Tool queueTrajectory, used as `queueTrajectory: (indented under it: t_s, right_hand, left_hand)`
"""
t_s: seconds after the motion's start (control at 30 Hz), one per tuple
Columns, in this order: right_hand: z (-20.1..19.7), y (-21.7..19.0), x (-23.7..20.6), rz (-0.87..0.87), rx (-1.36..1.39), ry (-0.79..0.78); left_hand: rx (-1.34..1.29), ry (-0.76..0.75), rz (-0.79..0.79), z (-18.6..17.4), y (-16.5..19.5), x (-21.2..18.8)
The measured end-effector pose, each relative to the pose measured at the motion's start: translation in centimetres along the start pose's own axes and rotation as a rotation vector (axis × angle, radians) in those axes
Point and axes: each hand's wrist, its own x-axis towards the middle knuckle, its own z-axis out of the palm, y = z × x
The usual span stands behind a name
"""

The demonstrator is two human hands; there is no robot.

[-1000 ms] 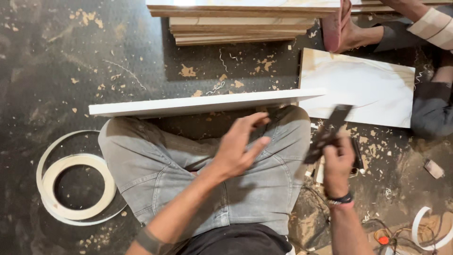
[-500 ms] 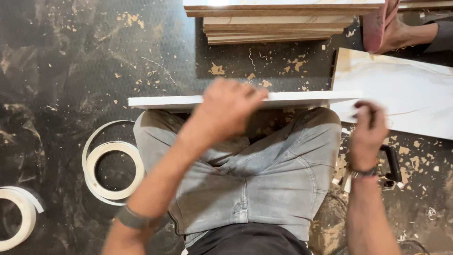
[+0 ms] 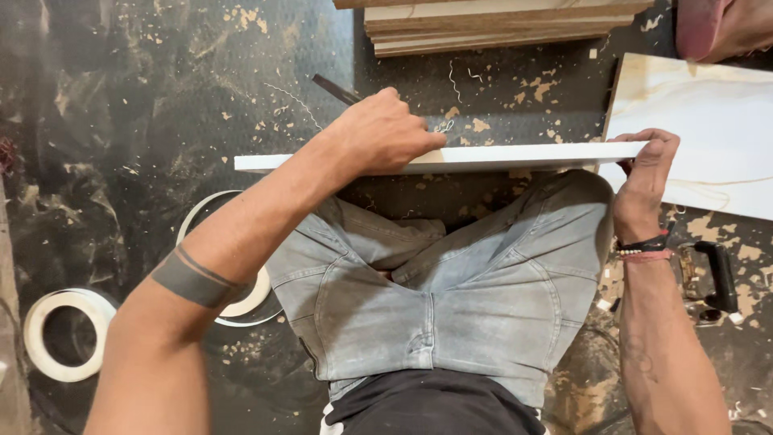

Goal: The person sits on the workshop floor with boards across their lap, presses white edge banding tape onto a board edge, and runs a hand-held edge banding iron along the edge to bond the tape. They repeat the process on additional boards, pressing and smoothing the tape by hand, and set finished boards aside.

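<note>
looking down, i see a long white board (image 3: 515, 155) lying edge-on across my knees, above my grey jeans (image 3: 451, 298), its thin edge facing the camera. my left hand (image 3: 382, 133) lies over the top of the board near its middle, fist clenched around a dark thin tool (image 3: 336, 89) whose end sticks out to the upper left. my right hand (image 3: 644, 181) grasps the board's right end, fingers curled over the edge and thumb below. just beside that wrist, a black handled tool (image 3: 713, 278) lies on the floor. a pale marbled panel (image 3: 708, 129) lies to the right, near the board's end. a stack of wooden boards (image 3: 499, 24) lies beyond. two rolls of white edge tape (image 3: 60, 334) lie left on the dark floor (image 3: 121, 97), strewn with wood chips.
</note>
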Motion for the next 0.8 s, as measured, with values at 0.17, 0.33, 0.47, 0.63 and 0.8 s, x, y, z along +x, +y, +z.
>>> queueTrajectory:
  t_s: [0.17,0.33,0.47,0.63,0.8]
  right_hand:
    - [0.1,0.4,0.0,-0.007,0.003,0.046]
    - [-0.2,0.6,-1.0,-0.017,-0.078,0.027]
    - [0.0,1.1,-1.4,-0.036,-0.026,0.106]
    - [0.3,0.2,-1.6,-0.079,-0.055,0.072]
    - [1.1,-1.7,-1.5,-0.048,-0.083,0.113]
  left_hand:
    - [0.078,-0.052,-0.024,-0.5,0.2,1.0]
    - [-0.123,0.142,0.068,0.2,-0.5,-0.6]
    - [-0.099,0.153,0.035,1.1,0.7,0.1]
    - [-0.045,0.082,0.016,0.8,2.3,3.0]
    - [-0.001,0.030,0.034,-0.1,3.4,5.4]
